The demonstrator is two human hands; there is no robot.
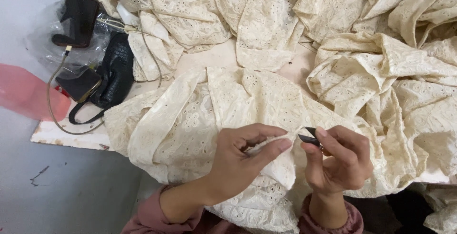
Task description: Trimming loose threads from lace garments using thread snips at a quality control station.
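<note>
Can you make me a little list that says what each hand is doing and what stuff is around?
left hand: pinches a fold of the cream lace fabric
right hand: holds small black thread snips, tips at the pinched fold
table: pale, worn edge, heaped with the same fabric
far left: black handbag, dark phone on a cable, clear plastic bag
sleeves: pink

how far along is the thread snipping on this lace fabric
Done: hard to tell; no trimmed pile can be told apart. In hand: the left hand pinches a fold of the cream lace fabric while the right hand holds small snips at that edge. Left: probably plenty, since heaps of the same fabric cover the table behind and to the right.
</note>
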